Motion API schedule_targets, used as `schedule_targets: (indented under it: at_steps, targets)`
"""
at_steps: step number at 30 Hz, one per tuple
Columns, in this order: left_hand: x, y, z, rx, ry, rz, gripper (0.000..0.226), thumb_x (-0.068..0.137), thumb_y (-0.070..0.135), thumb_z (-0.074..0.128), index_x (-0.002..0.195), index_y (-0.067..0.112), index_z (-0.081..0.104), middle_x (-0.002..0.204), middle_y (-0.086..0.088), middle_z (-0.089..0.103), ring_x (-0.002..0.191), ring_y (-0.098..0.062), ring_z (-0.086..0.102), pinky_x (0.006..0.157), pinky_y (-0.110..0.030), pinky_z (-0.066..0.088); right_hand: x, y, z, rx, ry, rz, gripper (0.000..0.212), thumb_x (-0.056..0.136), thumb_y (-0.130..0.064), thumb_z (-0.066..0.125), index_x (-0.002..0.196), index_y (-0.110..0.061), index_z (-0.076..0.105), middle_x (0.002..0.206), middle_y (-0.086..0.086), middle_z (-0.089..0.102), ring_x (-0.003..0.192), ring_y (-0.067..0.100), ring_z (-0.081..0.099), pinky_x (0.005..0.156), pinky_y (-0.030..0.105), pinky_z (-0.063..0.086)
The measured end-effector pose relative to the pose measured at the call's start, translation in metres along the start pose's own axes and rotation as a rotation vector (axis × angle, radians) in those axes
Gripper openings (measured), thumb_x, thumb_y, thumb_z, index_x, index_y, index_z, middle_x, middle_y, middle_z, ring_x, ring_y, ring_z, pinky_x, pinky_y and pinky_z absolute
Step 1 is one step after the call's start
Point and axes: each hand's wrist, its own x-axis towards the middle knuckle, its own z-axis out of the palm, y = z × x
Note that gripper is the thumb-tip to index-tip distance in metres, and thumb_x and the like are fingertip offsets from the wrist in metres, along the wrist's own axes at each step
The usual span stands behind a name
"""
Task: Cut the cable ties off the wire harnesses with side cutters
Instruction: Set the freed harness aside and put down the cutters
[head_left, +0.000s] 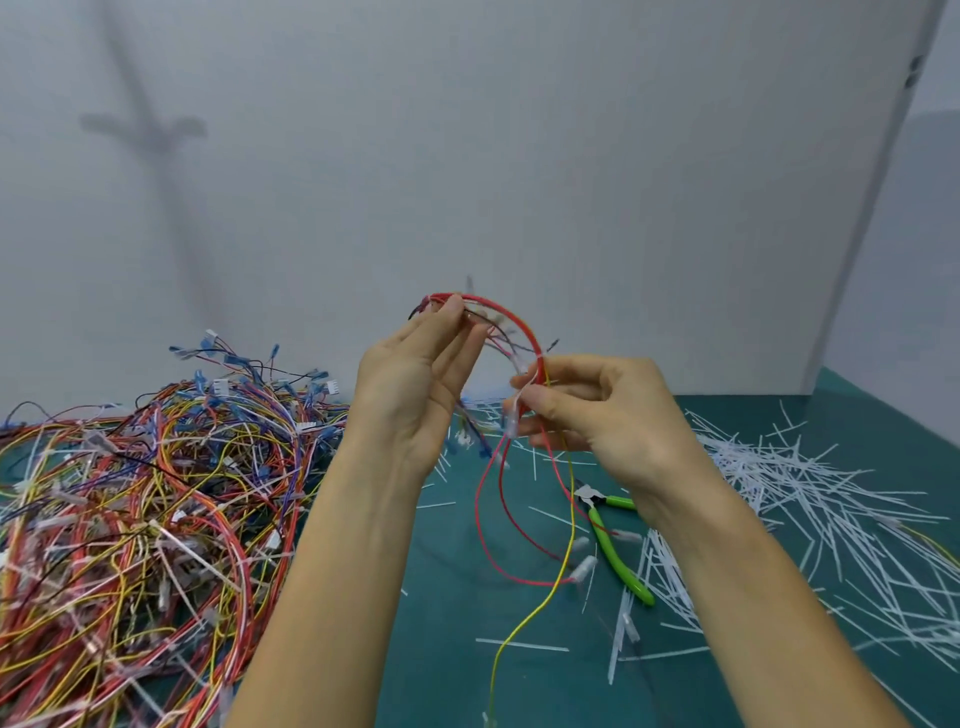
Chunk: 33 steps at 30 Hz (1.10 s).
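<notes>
Above the middle of the bench (457, 649), my left hand (415, 384) pinched the top of a red loop of the wire harness (519, 322) between thumb and nearly straight fingertips. My right hand (597, 410), fingers curled in, gripped the same harness lower on the loop, just where a white cable tie (540, 358) seemed to ring the wires, though blur kept me from being sure of it. A clear terminal sleeve (513, 418) stuck out beside my right fingertips. From both hands the red and yellow-green leads hung down to the green surface and trailed toward the near edge.

Under my right wrist lay the side cutters (613, 540), touched by neither hand, their green handles spread apart and the head pointing toward the far edge. Cut tie strips (805, 493) lay scattered thickly toward the right edge. Along the left edge sat the big tangled pile of harnesses (145, 493), red, yellow, orange and purple, with blue terminals. A white partition (467, 156) stood along the far edge.
</notes>
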Motion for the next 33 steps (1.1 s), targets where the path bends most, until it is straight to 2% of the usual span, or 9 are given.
schedule_targets:
  at_steps: [3, 6, 9, 12, 16, 22, 27, 30, 33]
  targets:
    - [-0.001, 0.002, -0.003, 0.257, -0.030, -0.083, 0.005, 0.091, 0.010, 0.064, 0.091, 0.005, 0.066, 0.083, -0.006, 0.071, 0.073, -0.016, 0.073, 0.062, -0.026, 0.059, 0.001, -0.002, -0.003, 0.132, 0.059, -0.044, 0.016, 0.090, 0.001, 0.064, 0.087, -0.012, 0.073, 0.074, 0.006, 0.076, 0.062, 0.014, 0.072, 0.061, 0.020, 0.059]
    - [-0.004, -0.001, -0.005, 0.793, -0.196, -0.093, 0.031, 0.085, 0.035, 0.072, 0.109, 0.018, 0.063, 0.083, 0.003, 0.070, 0.068, -0.010, 0.068, 0.065, -0.029, 0.061, 0.001, -0.004, -0.005, 0.208, 0.091, -0.081, 0.018, 0.091, 0.001, 0.062, 0.089, -0.012, 0.074, 0.072, 0.002, 0.076, 0.063, 0.011, 0.072, 0.061, 0.018, 0.057]
    - [-0.009, -0.008, -0.003, 1.013, -0.393, -0.107, 0.052, 0.076, 0.043, 0.078, 0.118, 0.019, 0.058, 0.080, 0.004, 0.073, 0.064, -0.010, 0.066, 0.074, -0.032, 0.059, 0.002, -0.005, -0.006, 0.281, 0.129, -0.093, 0.014, 0.090, 0.000, 0.064, 0.093, -0.008, 0.074, 0.076, 0.005, 0.077, 0.067, 0.015, 0.074, 0.061, 0.020, 0.057]
    - [-0.010, -0.010, -0.004, 1.118, -0.522, -0.179, 0.040, 0.077, 0.032, 0.079, 0.110, 0.014, 0.066, 0.084, 0.002, 0.076, 0.075, -0.016, 0.074, 0.083, -0.035, 0.057, 0.003, -0.004, -0.006, 0.370, 0.166, -0.075, 0.011, 0.089, -0.001, 0.065, 0.094, -0.005, 0.074, 0.080, 0.010, 0.077, 0.070, 0.022, 0.075, 0.062, 0.025, 0.059]
    - [-0.010, -0.010, -0.007, 1.146, -0.597, -0.201, 0.003, 0.085, 0.016, 0.074, 0.086, 0.013, 0.073, 0.080, -0.004, 0.077, 0.076, -0.016, 0.074, 0.073, -0.023, 0.057, 0.004, -0.002, -0.011, 0.410, 0.212, -0.059, 0.010, 0.088, -0.005, 0.066, 0.095, -0.007, 0.074, 0.083, 0.009, 0.077, 0.075, 0.019, 0.075, 0.067, 0.024, 0.060]
    - [-0.008, -0.010, -0.009, 1.009, -0.530, -0.109, 0.006, 0.088, 0.011, 0.068, 0.089, 0.012, 0.075, 0.070, -0.001, 0.073, 0.063, -0.016, 0.071, 0.071, -0.030, 0.059, 0.005, -0.003, -0.016, 0.479, 0.207, -0.042, 0.010, 0.090, -0.008, 0.064, 0.094, -0.008, 0.073, 0.087, 0.010, 0.077, 0.075, 0.017, 0.074, 0.066, 0.023, 0.059]
    - [-0.004, -0.006, -0.012, 1.023, -0.486, -0.036, 0.009, 0.083, 0.019, 0.072, 0.081, 0.011, 0.077, 0.057, 0.003, 0.063, 0.048, -0.009, 0.054, 0.050, -0.015, 0.046, 0.005, -0.005, -0.018, 0.502, 0.217, -0.041, 0.010, 0.092, -0.008, 0.062, 0.095, -0.008, 0.072, 0.084, 0.007, 0.077, 0.075, 0.016, 0.074, 0.066, 0.022, 0.058]
    - [-0.001, 0.002, -0.022, 1.086, -0.519, -0.054, 0.019, 0.073, 0.029, 0.076, 0.077, 0.011, 0.075, 0.058, 0.001, 0.061, 0.050, -0.009, 0.053, 0.052, -0.015, 0.044, 0.005, -0.006, -0.020, 0.524, 0.232, -0.049, 0.010, 0.092, -0.007, 0.062, 0.095, -0.007, 0.072, 0.084, 0.007, 0.077, 0.073, 0.016, 0.074, 0.065, 0.022, 0.058]
    - [0.000, 0.009, -0.031, 1.177, -0.657, -0.146, 0.017, 0.074, 0.029, 0.077, 0.078, 0.012, 0.073, 0.068, -0.004, 0.067, 0.064, -0.009, 0.057, 0.066, -0.021, 0.048, 0.004, -0.007, -0.020, 0.535, 0.246, -0.054, 0.011, 0.093, -0.006, 0.061, 0.095, -0.007, 0.072, 0.083, 0.007, 0.077, 0.072, 0.015, 0.074, 0.063, 0.021, 0.058]
